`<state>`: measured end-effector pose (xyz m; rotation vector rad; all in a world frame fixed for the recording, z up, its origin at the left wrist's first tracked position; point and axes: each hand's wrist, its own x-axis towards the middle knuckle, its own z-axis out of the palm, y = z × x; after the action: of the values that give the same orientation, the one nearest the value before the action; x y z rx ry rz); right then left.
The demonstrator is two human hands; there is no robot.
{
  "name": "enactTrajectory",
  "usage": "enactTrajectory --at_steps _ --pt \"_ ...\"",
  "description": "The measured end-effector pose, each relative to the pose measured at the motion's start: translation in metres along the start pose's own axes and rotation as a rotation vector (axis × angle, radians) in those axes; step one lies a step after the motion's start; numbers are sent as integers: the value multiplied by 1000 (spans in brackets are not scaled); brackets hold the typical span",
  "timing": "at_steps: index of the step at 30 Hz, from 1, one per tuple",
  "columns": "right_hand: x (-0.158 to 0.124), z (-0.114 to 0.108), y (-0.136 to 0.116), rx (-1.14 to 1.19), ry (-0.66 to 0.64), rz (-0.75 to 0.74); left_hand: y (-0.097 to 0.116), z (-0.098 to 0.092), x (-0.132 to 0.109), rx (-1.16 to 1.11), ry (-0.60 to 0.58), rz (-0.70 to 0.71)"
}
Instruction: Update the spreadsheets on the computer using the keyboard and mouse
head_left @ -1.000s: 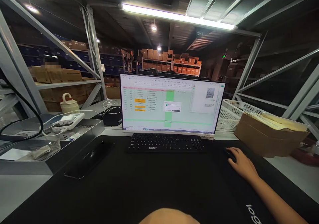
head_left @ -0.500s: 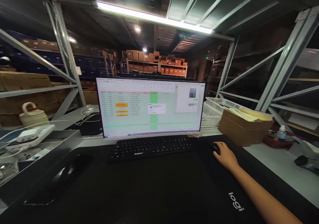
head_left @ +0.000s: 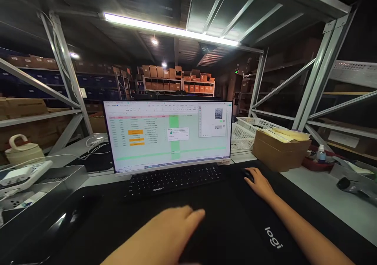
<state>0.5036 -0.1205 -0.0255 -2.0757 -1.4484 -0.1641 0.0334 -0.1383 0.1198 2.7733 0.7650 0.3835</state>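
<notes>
My right hand (head_left: 259, 183) rests curved over a black mouse (head_left: 248, 175) on the black desk mat (head_left: 224, 233), right of the black keyboard (head_left: 173, 179). My left hand (head_left: 167, 229) hovers low over the mat in front of the keyboard, fingers together and stretched towards the right, holding nothing. Behind the keyboard stands a monitor (head_left: 169, 133) showing a spreadsheet with a green column, orange cells and a small dialog box.
A cardboard box (head_left: 279, 149) and white mesh baskets (head_left: 246, 131) stand at the right. A handheld scanner (head_left: 355, 187) lies far right. A grey tray (head_left: 44, 192) with a white device is at the left. Metal racking with cartons surrounds the desk.
The view has turned to the right. My left hand has come into view over the mat. My right hand stays on the mouse.
</notes>
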Motion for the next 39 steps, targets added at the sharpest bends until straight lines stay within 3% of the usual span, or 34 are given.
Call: enactTrajectory --at_steps 1,3,6,10,13,17,24,39 --pt "0 1 1 -1 13 -10 0 -2 17 27 -51 -59" --pt "0 5 3 -6 42 -34 -5 -1 46 115 -43 -132" --pt "2 10 6 -16 59 -56 -28 16 70 211 -28 -263" --pt "4 14 9 -29 62 -61 -85 54 62 506 19 -573" --pt "4 15 11 -41 75 -65 -127 78 44 677 107 -715" --pt "3 13 10 -38 52 -64 -160 87 31 708 153 -762" --pt "0 7 2 -32 48 -34 -175 85 32 577 97 -789" --pt "-1 5 -2 -64 84 -21 -176 88 29 633 85 -783"
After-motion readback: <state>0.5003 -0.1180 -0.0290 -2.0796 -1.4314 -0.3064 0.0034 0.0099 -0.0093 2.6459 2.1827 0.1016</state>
